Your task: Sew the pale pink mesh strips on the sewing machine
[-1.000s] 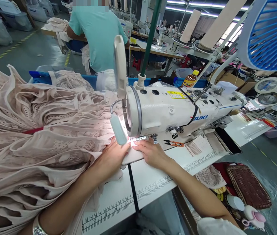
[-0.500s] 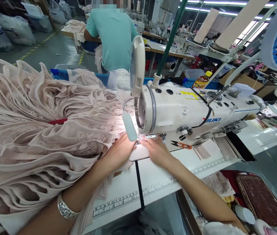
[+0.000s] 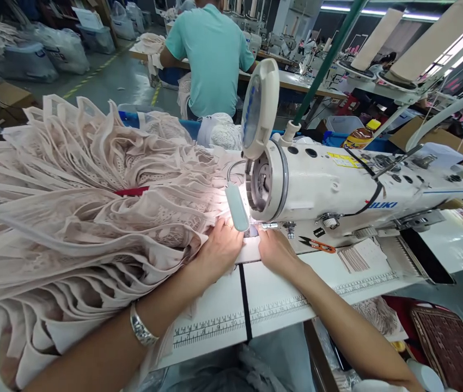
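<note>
Pink lace fabric [image 3: 92, 218] lay heaped left of the sewing machine [image 3: 337, 185], its edge under the lamp [image 3: 237, 207]. My left hand [image 3: 219, 247] pressed flat and open on it. My right hand [image 3: 276, 253] lay alongside, fingertips lost in glare, so pinching or not, I couldn't tell. Best bet, I judged: guide evenly, fingers clear of the machine head.

Bright throughout. Flares to white around the lamp [image 3: 237, 208] at centre, bleaching the left hand [image 3: 218, 251] and fabric [image 3: 193, 220] beside it. Glows from ceiling strips [image 3: 382, 12] at 1 o'clock. Leaves soft shadows in folds at 9 o'clock. Bends lines near edges.
</note>
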`<state>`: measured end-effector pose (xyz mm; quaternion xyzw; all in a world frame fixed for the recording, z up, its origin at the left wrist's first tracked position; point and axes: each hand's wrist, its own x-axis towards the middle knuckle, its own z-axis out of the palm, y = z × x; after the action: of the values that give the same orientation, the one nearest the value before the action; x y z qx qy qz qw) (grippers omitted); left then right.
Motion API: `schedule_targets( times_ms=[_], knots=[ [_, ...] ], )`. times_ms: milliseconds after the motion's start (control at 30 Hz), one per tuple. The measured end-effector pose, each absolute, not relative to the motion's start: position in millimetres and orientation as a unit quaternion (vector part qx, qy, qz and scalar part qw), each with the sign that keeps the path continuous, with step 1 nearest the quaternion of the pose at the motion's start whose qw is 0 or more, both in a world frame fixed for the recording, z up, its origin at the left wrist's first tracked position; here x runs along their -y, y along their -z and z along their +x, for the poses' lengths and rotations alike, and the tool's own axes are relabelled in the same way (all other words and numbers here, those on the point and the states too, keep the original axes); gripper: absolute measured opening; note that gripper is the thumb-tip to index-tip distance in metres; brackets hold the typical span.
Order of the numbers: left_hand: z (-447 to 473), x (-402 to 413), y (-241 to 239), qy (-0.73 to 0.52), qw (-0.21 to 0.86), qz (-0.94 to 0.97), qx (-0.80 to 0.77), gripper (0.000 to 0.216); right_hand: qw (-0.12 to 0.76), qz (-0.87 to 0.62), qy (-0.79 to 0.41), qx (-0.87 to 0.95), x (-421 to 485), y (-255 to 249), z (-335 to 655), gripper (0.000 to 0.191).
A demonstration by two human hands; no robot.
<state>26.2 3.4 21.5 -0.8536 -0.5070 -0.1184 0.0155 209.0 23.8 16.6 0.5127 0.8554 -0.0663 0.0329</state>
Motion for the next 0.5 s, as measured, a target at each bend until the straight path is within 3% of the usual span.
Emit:
schedule_targets(
  times_ms=[100,300,500],
  knots=[
    [25.7,-2.4,-18.8,0.102,0.050,-0.870,0.480,0.030,0.048,0.532,0.058,-0.844,-28.3,-18.7,206.0,0.042],
    [20.3,-8.6,-22.5,0.191,-0.048,-0.834,0.516,0.010,0.027,0.504,0.063,-0.861,-28.4,-22.6,207.5,0.040],
    [15.7,-13.8,-17.4,0.185,-0.076,-0.844,0.498,0.019,0.019,0.511,0.057,-0.858,-20.1,-22.7,208.5,0.046]
  ],
)
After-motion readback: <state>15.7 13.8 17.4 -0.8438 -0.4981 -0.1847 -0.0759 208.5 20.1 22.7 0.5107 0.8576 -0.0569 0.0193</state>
